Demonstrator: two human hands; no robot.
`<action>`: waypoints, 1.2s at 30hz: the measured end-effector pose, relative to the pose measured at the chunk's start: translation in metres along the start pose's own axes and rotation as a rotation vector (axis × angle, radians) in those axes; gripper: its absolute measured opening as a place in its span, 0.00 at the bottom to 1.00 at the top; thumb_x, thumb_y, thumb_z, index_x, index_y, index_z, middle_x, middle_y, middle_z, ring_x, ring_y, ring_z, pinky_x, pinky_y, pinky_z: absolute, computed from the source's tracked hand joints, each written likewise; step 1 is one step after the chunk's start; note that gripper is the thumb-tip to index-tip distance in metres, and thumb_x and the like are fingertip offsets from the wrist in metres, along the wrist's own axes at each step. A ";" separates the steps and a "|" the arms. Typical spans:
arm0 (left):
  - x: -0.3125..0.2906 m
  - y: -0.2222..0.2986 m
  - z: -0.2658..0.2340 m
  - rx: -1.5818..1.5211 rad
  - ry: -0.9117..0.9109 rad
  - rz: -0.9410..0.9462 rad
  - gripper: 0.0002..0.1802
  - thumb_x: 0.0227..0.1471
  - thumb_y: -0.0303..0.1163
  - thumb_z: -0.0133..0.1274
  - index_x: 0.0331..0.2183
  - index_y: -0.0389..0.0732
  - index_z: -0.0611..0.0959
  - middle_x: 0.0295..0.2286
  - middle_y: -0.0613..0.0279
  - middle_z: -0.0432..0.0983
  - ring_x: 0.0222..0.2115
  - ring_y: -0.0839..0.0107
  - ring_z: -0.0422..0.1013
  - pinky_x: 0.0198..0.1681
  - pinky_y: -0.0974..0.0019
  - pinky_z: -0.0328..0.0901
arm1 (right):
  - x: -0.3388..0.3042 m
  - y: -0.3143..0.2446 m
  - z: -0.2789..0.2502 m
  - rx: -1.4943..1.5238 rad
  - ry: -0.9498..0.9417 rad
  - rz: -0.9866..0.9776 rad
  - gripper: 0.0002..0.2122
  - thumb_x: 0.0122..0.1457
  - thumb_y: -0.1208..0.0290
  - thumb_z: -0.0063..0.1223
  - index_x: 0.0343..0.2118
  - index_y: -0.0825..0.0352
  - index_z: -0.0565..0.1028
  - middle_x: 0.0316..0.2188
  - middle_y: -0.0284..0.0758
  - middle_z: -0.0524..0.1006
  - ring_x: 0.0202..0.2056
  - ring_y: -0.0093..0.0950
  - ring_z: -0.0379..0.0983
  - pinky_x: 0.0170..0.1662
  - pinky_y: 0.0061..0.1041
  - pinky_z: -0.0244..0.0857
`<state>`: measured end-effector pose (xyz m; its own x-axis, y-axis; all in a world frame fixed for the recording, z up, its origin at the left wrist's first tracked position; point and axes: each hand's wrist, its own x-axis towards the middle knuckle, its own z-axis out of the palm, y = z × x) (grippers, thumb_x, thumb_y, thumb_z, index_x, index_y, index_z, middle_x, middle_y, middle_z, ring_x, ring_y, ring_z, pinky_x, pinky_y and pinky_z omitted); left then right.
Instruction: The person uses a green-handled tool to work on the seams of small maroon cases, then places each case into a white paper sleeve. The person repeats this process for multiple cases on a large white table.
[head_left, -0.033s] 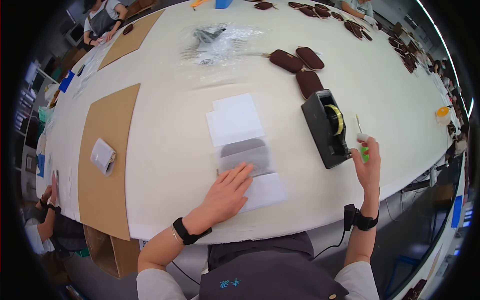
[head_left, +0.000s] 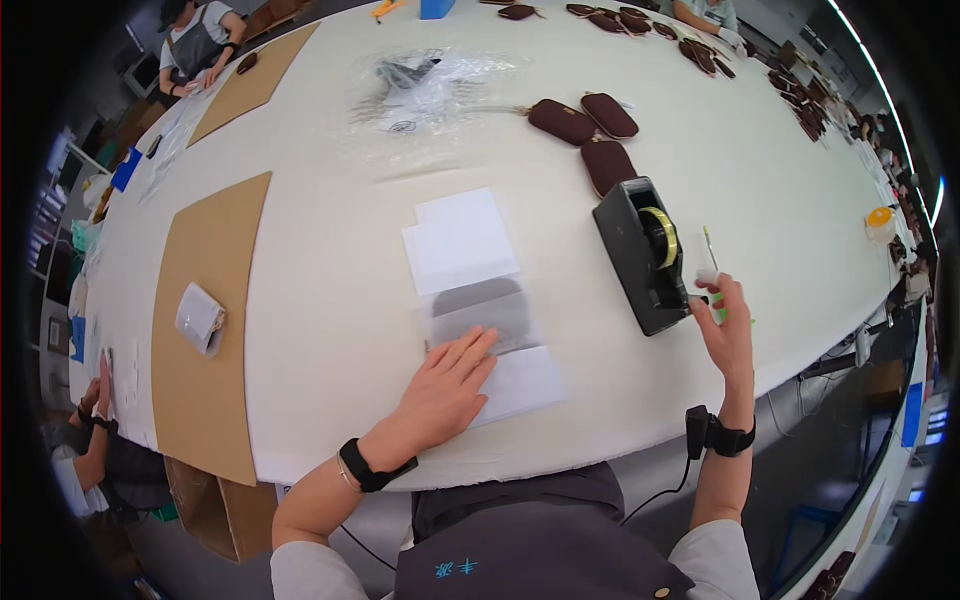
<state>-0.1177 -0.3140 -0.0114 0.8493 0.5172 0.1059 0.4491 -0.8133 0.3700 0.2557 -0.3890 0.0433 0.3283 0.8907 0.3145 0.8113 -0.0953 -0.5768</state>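
Observation:
My left hand [head_left: 437, 395] lies flat, fingers stretched, on a grey pouch-shaped piece [head_left: 480, 302] seen through a translucent wrap. White paper sheets [head_left: 460, 240] extend above it, and another white sheet [head_left: 525, 382] shows below, partly under the hand. To the right, a black tape dispenser [head_left: 628, 262] holds a yellowish roll of tape [head_left: 659, 238]. My right hand [head_left: 728, 325] is at the dispenser's front end, thumb and fingers pinched at the tape's loose end; the strip itself barely shows. Behind these fingers lie a thin pen-like tool [head_left: 709, 250] and something bright green.
Three dark brown zip pouches [head_left: 562, 121] lie beyond the dispenser, near crumpled clear plastic [head_left: 420, 95]. On the left, a cardboard sheet [head_left: 185, 400] carries a small wrapped packet [head_left: 200, 318]. Co-workers sit at the table's far and left edges. More brown pouches [head_left: 700, 55] are at the back right.
The whole view has shifted slightly, with things sitting a little further left. Both hands keep their places on the wrapped piece and at the dispenser.

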 end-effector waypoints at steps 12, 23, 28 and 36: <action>0.000 -0.001 -0.005 0.014 -0.007 0.032 0.24 0.42 0.28 0.60 0.44 0.35 0.75 0.59 0.52 0.57 0.61 0.58 0.52 0.57 0.55 0.54 | -0.003 0.000 0.006 0.311 0.129 0.094 0.14 0.49 0.81 0.57 0.40 0.68 0.71 0.25 0.30 0.76 0.30 0.19 0.69 0.40 0.21 0.61; 0.002 -0.003 -0.005 0.038 -0.031 0.050 0.23 0.43 0.28 0.59 0.44 0.35 0.75 0.59 0.54 0.58 0.61 0.61 0.53 0.59 0.57 0.53 | -0.021 0.014 0.001 0.348 0.043 0.337 0.17 0.48 0.79 0.59 0.38 0.67 0.64 0.21 0.31 0.76 0.23 0.17 0.69 0.29 0.18 0.59; -0.001 -0.004 -0.006 0.054 -0.025 0.053 0.24 0.45 0.31 0.58 0.46 0.35 0.75 0.59 0.55 0.57 0.62 0.63 0.51 0.62 0.55 0.49 | -0.020 -0.007 0.007 -0.098 0.128 0.209 0.16 0.48 0.80 0.57 0.38 0.67 0.63 0.21 0.37 0.76 0.23 0.31 0.72 0.29 0.26 0.62; -0.007 -0.016 0.001 0.076 -0.032 0.100 0.24 0.49 0.34 0.56 0.47 0.35 0.75 0.61 0.58 0.54 0.63 0.65 0.47 0.65 0.56 0.43 | -0.012 0.006 -0.002 -0.388 0.143 0.191 0.16 0.48 0.82 0.54 0.39 0.65 0.63 0.20 0.39 0.73 0.26 0.40 0.74 0.31 0.34 0.65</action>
<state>-0.1310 -0.3050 -0.0189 0.8988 0.4246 0.1091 0.3803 -0.8789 0.2880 0.2572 -0.4009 0.0376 0.5310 0.7731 0.3468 0.8420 -0.4355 -0.3184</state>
